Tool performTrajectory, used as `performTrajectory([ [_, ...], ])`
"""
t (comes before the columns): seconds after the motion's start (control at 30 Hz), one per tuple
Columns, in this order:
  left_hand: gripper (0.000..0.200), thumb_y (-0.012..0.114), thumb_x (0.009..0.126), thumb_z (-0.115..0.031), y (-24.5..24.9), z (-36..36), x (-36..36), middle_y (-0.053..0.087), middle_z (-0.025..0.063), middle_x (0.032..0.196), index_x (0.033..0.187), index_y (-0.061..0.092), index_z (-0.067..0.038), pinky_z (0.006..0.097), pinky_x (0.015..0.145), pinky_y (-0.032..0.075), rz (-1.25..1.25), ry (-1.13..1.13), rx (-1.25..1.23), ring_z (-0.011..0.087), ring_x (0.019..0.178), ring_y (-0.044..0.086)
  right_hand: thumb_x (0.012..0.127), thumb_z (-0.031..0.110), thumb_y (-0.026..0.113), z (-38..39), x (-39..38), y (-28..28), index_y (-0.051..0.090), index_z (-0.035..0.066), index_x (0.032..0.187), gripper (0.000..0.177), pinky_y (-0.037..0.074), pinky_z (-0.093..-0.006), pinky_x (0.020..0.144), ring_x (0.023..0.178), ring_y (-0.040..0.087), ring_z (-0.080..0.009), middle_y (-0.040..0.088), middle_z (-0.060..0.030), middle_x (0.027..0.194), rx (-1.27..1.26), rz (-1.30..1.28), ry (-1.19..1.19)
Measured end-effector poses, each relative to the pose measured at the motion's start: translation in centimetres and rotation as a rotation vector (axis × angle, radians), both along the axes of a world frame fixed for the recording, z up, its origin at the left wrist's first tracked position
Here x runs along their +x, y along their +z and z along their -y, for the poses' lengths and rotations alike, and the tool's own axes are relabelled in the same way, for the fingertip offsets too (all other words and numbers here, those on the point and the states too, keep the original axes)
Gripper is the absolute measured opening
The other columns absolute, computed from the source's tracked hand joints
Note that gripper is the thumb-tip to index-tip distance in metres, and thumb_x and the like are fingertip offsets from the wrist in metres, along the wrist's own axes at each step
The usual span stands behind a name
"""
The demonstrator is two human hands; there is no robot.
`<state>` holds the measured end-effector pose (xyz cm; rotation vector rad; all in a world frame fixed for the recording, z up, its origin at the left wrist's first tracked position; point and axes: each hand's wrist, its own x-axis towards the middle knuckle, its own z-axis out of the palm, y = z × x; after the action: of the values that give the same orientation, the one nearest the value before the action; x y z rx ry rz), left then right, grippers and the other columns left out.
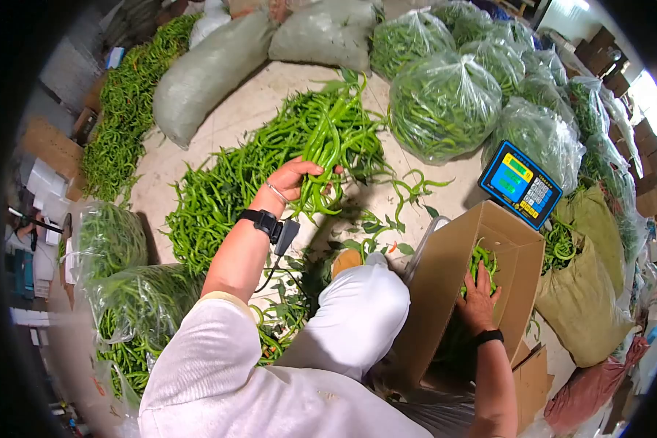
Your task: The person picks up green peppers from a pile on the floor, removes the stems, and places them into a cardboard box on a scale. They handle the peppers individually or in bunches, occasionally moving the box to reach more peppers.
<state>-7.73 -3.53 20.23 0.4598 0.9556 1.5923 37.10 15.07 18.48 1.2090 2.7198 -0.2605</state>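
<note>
**Item 1: bunch of green peppers** (327,157). One bunch, being lifted just above the loose pile (219,197) on the pale floor, ahead of the person. The left hand (293,179) is closing round its middle, fingers wrapped and thumb on top. That grip appears to be keeping the long pods lying one way, with the tips drooping below the fist.

**Item 2: cardboard box** (445,281). One, leaning open-mouthed toward the person's right knee (365,306), which looks to be making the inside reachable without standing. The right hand (478,299) is lying inside it, palm down and fingers spread, gripping nothing and touching the boxed peppers (482,257), seemingly pressing them flat.

**Item 3: wrist wear.** Two pieces: a black device (264,219) with a hanging cable on the left wrist, and a black band (489,336) on the right.

**Item 4: scale** (520,183). One, blue-faced, sitting just behind the box with its display facing the person.

**Item 5: clear bags** (442,102). At least seven are showing, stuffed with peppers and banked along the far right. Two more (113,237) are standing at the left.

**Item 6: grey sacks** (201,73). Two, lying at the far edge.

**Item 7: second pile** (128,102). One, stretching along the upper left, well apart from the first.

**Item 8: olive sacks** (584,306). Two are showing beside the box at the right.
</note>
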Motion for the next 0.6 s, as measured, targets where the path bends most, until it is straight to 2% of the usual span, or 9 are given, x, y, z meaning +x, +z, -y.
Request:
performTrajectory([
  [0.1, 0.047, 0.062, 0.075, -0.007, 3.5, 1.7, 0.5, 0.063, 0.0130, 0.106, 0.121, 0.051, -0.002, 0.0349, 0.070, 0.054, -0.156, -0.025, 0.015, 0.0213, 0.079, 0.063, 0.077, 0.037, 0.067, 1.6, -0.2, 3.1, 0.040, 0.021, 0.136, 0.067, 0.014, -0.0660, 0.101, 0.135, 0.021, -0.0337, 0.019, -0.0136, 0.149, -0.058, -0.087, -0.030],
  [0.17, 0.048, 0.063, 0.075, -0.006, 6.7, 2.8, 2.3, 0.063, 0.0119, 0.105, 0.121, 0.051, -0.002, 0.0345, 0.073, 0.053, -0.255, 0.023, -0.017, 0.0207, 0.083, 0.063, 0.077, 0.032, 0.068, 2.5, 0.3, 5.3, 0.049, 0.011, 0.128, 0.058, 0.024, -0.0561, 0.103, 0.130, 0.031, -0.0355, 0.028, -0.0180, 0.144, -0.055, -0.371, -0.013],
  [0.2, 0.048, 0.063, 0.075, -0.006, 8.2, 3.1, 3.3, 0.063, 0.0119, 0.105, 0.121, 0.051, -0.002, 0.0345, 0.073, 0.053, -0.270, 0.006, -0.004, 0.0207, 0.083, 0.063, 0.078, 0.026, 0.068, 2.9, 0.4, 6.4, 0.054, 0.003, 0.119, 0.049, 0.034, -0.0446, 0.101, 0.122, 0.041, -0.0384, 0.039, -0.0206, 0.136, -0.035, -0.576, 0.004],
  [0.23, 0.049, 0.063, 0.074, -0.005, 9.9, 3.4, 4.2, 0.063, 0.0114, 0.105, 0.121, 0.050, -0.002, 0.0341, 0.074, 0.052, -0.311, -0.036, 0.021, 0.0206, 0.085, 0.062, 0.078, 0.026, 0.068, 3.4, 0.4, 8.1, 0.054, 0.003, 0.119, 0.049, 0.034, -0.0446, 0.101, 0.122, 0.041, -0.0384, 0.039, -0.0206, 0.136, -0.018, -0.593, -0.016],
  [0.3, 0.050, 0.063, 0.073, -0.004, 12.6, 3.3, 6.1, 0.063, 0.0108, 0.104, 0.122, 0.050, -0.002, 0.0337, 0.075, 0.052, -0.366, -0.108, 0.064, 0.0205, 0.087, 0.062, 0.080, 0.021, 0.067, 4.5, 0.4, 12.1, 0.054, 0.001, 0.117, 0.045, 0.042, -0.0347, 0.094, 0.113, 0.051, -0.0343, 0.048, -0.0200, 0.127, 0.019, -0.850, -0.005],
  [0.33, 0.051, 0.062, 0.073, -0.002, 13.8, 3.0, 7.0, 0.063, 0.0104, 0.103, 0.122, 0.050, -0.002, 0.0334, 0.075, 0.051, -0.446, -0.137, 0.051, 0.0201, 0.087, 0.061, 0.083, 0.016, 0.065, 6.3, 0.2, 16.0, 0.054, -0.001, 0.116, 0.039, 0.045, -0.0301, 0.089, 0.105, 0.055, -0.0248, 0.052, -0.0169, 0.121, -0.244, -1.036, -0.100],
  [0.37, 0.052, 0.062, 0.072, -0.001, 15.1, 2.6, 8.1, 0.063, 0.0101, 0.102, 0.122, 0.050, -0.003, 0.0332, 0.074, 0.051, -0.526, -0.166, 0.041, 0.0198, 0.087, 0.061, 0.083, 0.016, 0.065, 6.9, 0.3, 18.0, 0.054, -0.001, 0.116, 0.039, 0.045, -0.0301, 0.089, 0.105, 0.055, -0.0248, 0.052, -0.0169, 0.121, -0.217, -1.053, -0.120],
  [0.43, 0.055, 0.061, 0.071, 0.000, 17.9, 1.8, 11.2, 0.062, 0.0087, 0.104, 0.125, 0.049, -0.003, 0.0316, 0.076, 0.050, -0.584, -0.279, 0.071, 0.0179, 0.088, 0.060, 0.085, 0.013, 0.064, 7.7, 1.3, 20.8, 0.052, -0.002, 0.115, 0.036, 0.046, -0.0251, 0.084, 0.100, 0.055, -0.0162, 0.054, -0.0139, 0.115, -0.488, -1.375, -0.144],
  [0.6, 0.071, 0.061, 0.071, 0.001, 23.9, -0.1, 20.8, 0.056, 0.0047, 0.113, 0.137, 0.035, -0.004, 0.0282, 0.080, 0.046, -0.724, -0.558, 0.078, 0.0123, 0.093, 0.054, 0.084, 0.013, 0.065, 11.1, 3.0, 24.7, 0.041, 0.002, 0.113, 0.039, 0.047, -0.0242, 0.077, 0.093, 0.054, -0.0127, 0.056, -0.0091, 0.100, -0.450, -1.752, -0.072],
])
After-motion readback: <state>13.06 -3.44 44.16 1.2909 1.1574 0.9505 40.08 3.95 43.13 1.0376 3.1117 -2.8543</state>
